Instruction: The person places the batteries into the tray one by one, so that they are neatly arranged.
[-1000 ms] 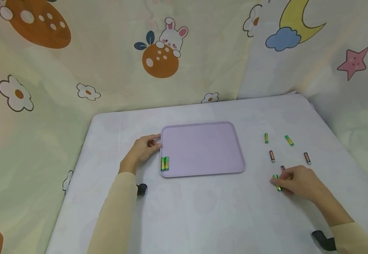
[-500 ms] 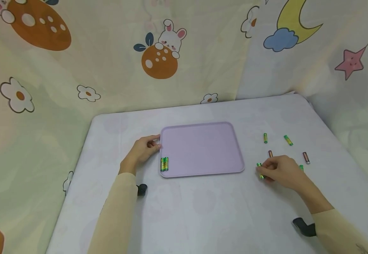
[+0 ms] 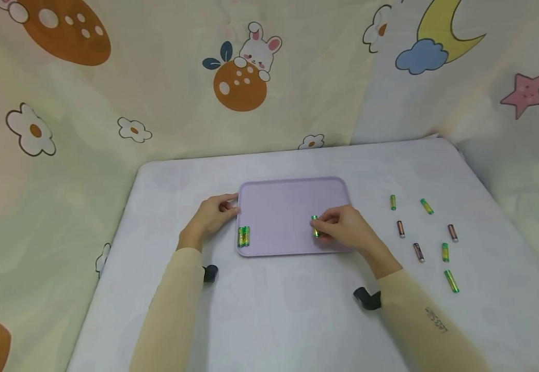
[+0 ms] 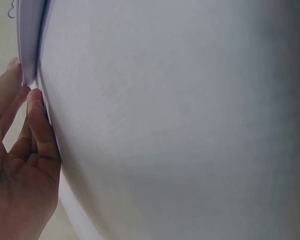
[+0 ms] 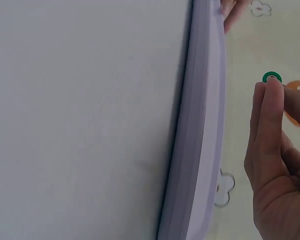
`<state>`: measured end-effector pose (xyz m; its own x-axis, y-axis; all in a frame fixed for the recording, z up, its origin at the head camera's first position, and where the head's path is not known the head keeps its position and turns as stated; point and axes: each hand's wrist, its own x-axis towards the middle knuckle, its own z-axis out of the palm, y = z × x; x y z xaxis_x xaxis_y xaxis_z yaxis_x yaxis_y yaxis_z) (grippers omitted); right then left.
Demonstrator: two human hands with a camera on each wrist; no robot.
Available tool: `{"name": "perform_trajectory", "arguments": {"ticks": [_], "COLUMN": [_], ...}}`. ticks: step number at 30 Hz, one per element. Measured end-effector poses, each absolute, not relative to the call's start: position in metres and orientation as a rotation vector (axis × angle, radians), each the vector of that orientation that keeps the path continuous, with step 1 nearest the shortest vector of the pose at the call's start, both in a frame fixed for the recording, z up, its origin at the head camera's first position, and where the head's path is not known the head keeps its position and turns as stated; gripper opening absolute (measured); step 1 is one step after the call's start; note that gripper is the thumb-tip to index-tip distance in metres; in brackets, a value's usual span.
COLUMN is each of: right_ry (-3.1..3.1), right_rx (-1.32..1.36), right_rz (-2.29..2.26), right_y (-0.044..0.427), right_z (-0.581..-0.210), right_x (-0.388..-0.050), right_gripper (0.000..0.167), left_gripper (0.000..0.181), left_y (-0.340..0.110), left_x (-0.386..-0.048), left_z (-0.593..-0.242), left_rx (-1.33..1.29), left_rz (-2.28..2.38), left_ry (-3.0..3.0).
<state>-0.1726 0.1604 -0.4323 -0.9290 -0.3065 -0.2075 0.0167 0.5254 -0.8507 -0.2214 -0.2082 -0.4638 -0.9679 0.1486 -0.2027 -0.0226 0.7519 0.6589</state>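
Note:
A lilac tray (image 3: 279, 212) lies on the table. My left hand (image 3: 211, 214) holds its left edge; in the left wrist view the fingertips (image 4: 35, 95) meet the tray's end (image 4: 31, 40). Over the right part of the tray, my right hand (image 3: 346, 227) pinches a green-and-yellow battery (image 3: 315, 230) between thumb and fingers. From the right wrist camera, only its round green end (image 5: 272, 76) shows past the fingers, above the tray wall (image 5: 197, 120). Two green batteries (image 3: 243, 236) lie side by side in the tray's near left corner.
On the table right of the tray, several loose batteries lie scattered: green ones such as the green battery (image 3: 452, 281), and dark copper ones such as the copper-topped battery (image 3: 418, 252). A printed cloth (image 3: 172, 93) hangs behind the table.
My right hand has carried the green battery leftward from the scattered batteries to above the tray, uncovering batteries behind it. The left hand stays at the tray's edge.

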Motion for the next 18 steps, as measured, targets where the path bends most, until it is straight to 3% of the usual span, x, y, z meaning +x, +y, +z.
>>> {"name": "perform_trajectory", "arguments": {"ticks": [18], "right_ry": [2.412], "right_rx": [-0.266], "right_rz": [-1.296], "right_y": [0.057], "right_z": [-0.452], "right_x": [-0.188], "right_gripper": [0.023], "left_gripper": [0.054], "left_y": [-0.206], "left_x": [-0.221], "left_z": [-0.464], "left_rx": [0.103], "left_rz": [1.029], "left_ry": [2.718]}}
